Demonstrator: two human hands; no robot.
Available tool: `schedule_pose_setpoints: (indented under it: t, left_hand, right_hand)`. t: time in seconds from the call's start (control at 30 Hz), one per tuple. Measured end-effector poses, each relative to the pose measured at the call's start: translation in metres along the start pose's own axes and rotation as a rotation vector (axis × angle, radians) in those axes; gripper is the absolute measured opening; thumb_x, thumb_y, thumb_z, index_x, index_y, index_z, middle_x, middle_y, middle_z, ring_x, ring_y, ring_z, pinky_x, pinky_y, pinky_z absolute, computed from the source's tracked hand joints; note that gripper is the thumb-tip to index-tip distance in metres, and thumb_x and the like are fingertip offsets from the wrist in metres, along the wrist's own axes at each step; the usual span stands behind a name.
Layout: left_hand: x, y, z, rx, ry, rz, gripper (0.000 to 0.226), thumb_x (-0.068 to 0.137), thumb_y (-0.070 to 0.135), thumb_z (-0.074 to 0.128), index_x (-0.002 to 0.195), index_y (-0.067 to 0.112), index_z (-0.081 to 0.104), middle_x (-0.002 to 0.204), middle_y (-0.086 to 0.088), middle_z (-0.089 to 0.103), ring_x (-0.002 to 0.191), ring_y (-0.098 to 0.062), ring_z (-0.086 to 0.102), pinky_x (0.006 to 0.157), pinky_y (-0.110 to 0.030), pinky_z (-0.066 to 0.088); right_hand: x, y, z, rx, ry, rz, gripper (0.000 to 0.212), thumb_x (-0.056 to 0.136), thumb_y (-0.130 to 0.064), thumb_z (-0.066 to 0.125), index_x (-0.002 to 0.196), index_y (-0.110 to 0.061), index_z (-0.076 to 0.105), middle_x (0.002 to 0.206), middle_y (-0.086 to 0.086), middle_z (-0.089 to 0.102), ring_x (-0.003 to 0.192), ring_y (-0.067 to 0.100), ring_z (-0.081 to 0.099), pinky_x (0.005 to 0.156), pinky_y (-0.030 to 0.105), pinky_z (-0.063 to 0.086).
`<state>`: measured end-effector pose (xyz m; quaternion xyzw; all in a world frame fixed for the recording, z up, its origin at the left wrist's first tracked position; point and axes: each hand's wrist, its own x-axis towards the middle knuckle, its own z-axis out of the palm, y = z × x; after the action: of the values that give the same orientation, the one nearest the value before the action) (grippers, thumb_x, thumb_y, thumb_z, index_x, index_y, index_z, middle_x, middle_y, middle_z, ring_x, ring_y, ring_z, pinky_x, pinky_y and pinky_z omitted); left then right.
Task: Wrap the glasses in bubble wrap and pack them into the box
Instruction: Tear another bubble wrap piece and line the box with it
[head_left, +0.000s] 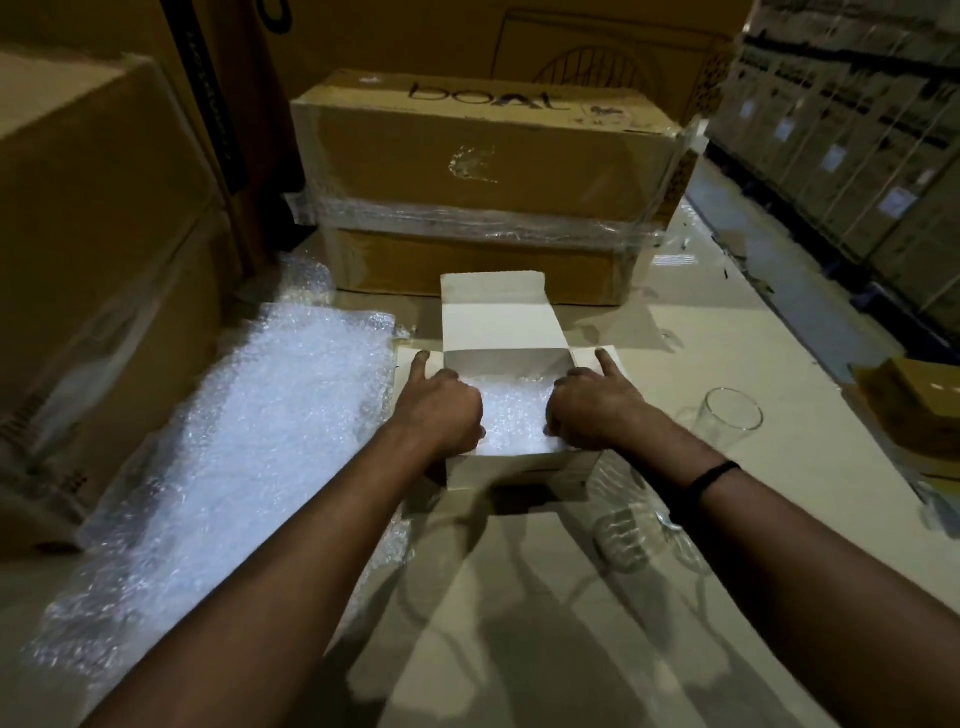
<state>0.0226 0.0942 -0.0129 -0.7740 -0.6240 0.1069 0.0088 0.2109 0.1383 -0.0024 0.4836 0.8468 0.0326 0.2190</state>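
The left grip (444, 405) and right grip (589, 402) curl onto the bubble-wrapped bundle (514, 418) inside the open white box (514, 472), index fingers (418, 366) straight along its side flaps. A bare glass (731, 415) sits on the bench (727, 332) to its right.

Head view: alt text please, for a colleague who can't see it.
The left hand and right hand hold a bubble-wrapped bundle inside an open white box. Unwrapped glasses sit to its right, a bubble wrap sheet to its left.
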Motion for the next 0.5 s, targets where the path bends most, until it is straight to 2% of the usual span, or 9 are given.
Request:
schedule_pose_setpoints:
  t: [0.07,0.17,0.23,0.3,0.4,0.5]
  left_hand:
    - [-0.025,-0.004,0.008,-0.135,0.148,0.015,0.04,0.093,0.055,0.047,0.101,0.028,0.074,0.128,0.007,0.064,0.134,-0.016,0.041,0.116,-0.053,0.002]
    - [-0.061,-0.006,0.034,-0.22,0.34,0.077,0.055,0.083,0.065,0.036,0.097,0.03,0.077,0.128,0.009,0.064,0.131,-0.02,0.048,0.113,-0.048,0.013]
    - [-0.07,-0.009,0.053,-0.252,0.46,0.123,0.043,0.081,0.049,0.042,0.092,0.026,0.077,0.114,0.004,0.071,0.118,-0.026,0.061,0.104,-0.043,0.023]
    - [-0.07,-0.014,0.063,-0.295,0.54,0.117,0.032,0.078,0.03,0.047,0.087,0.022,0.077,0.107,0.001,0.074,0.109,-0.028,0.066,0.098,-0.04,0.029]
    - [-0.068,-0.02,0.068,-0.386,0.563,0.077,0.023,0.071,0.014,0.059,0.084,0.018,0.078,0.106,-0.004,0.074,0.108,-0.029,0.066,0.1,-0.04,0.036]
    - [-0.067,-0.019,0.068,-0.442,0.519,0.058,0.025,0.074,0.012,0.058,0.089,0.015,0.078,0.112,-0.007,0.072,0.114,-0.032,0.063,0.102,-0.051,0.039]
  right_hand:
    - [-0.026,-0.006,0.005,0.147,0.128,0.08,0.04,0.097,-0.051,0.041,0.124,-0.03,0.062,0.141,0.003,0.049,0.135,0.023,0.037,0.115,0.054,0.011]
    - [-0.063,-0.035,0.034,0.322,0.217,0.187,0.046,0.098,-0.053,0.035,0.138,-0.031,0.048,0.153,0.013,0.032,0.143,0.029,0.023,0.114,0.049,0.019]
    - [-0.074,-0.057,0.052,0.43,0.263,0.252,0.049,0.1,-0.047,0.034,0.146,-0.03,0.034,0.158,0.017,0.021,0.147,0.031,0.013,0.116,0.046,0.015]
    - [-0.074,-0.073,0.063,0.503,0.333,0.279,0.051,0.101,-0.04,0.036,0.15,-0.028,0.027,0.158,0.018,0.019,0.148,0.032,0.01,0.118,0.042,0.013]
    - [-0.067,-0.088,0.074,0.545,0.438,0.267,0.05,0.099,-0.032,0.043,0.148,-0.023,0.035,0.153,0.023,0.03,0.145,0.038,0.02,0.116,0.044,0.021]
    - [-0.063,-0.089,0.074,0.589,0.468,0.298,0.05,0.1,-0.031,0.043,0.148,-0.023,0.036,0.154,0.02,0.03,0.146,0.036,0.018,0.117,0.043,0.019]
